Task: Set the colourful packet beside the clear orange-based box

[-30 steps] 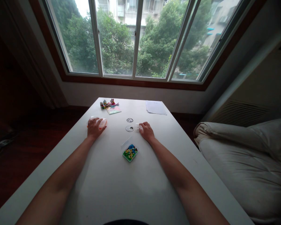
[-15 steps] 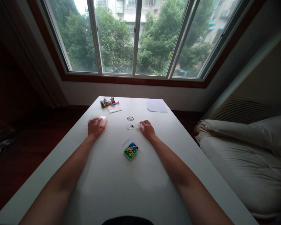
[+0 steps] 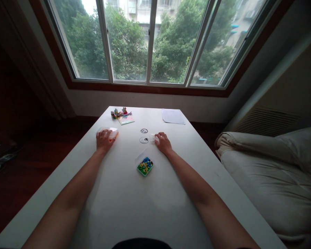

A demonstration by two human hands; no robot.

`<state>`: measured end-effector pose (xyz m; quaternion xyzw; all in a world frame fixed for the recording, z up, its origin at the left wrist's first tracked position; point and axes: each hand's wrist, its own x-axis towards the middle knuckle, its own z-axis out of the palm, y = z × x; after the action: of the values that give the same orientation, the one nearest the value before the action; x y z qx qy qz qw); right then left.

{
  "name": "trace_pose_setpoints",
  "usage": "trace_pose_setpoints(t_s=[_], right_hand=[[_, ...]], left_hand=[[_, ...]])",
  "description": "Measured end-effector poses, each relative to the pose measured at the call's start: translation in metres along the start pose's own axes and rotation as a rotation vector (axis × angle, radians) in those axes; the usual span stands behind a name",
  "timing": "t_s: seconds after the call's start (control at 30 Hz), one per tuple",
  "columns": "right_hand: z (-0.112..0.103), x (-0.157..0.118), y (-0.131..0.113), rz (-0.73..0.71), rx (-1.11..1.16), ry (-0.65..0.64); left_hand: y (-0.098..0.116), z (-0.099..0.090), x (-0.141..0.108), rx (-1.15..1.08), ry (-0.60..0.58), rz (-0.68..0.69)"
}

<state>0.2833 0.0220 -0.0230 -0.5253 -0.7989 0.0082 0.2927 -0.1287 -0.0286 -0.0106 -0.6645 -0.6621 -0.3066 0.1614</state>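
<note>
The box of bricks [image 3: 145, 167] sits before me on my table [image 3: 119, 207]. Directly behind it lie two discs [image 3: 144, 140], one beyond the other. Behind it to the left, my left hand [image 3: 104, 139] is on a case [image 3: 114, 131]; behind it to the right, my right hand [image 3: 162, 141] touches a container [image 3: 152, 137]. Farthest behind it are toys [image 3: 115, 113] and a card [image 3: 126, 119] leftward, papers [image 3: 173, 116] rightward.

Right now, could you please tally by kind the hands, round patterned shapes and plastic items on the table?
Hands: 2 (left hand, right hand)
Round patterned shapes: 2 (far shape, near shape)
Plastic items: 3 (orange-tinted box, clear piece, open brick box with lid)
Total: 7
</note>
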Motion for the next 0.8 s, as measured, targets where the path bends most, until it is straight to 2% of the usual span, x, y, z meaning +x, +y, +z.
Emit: trace_pose_setpoints(t_s=[0.8], right_hand=[[0.0041, 0.0004, 0.0045, -0.021, 0.051, -0.009]], left_hand=[[-0.0084, 0.0026, 0.005, -0.017, -0.028, -0.014]])
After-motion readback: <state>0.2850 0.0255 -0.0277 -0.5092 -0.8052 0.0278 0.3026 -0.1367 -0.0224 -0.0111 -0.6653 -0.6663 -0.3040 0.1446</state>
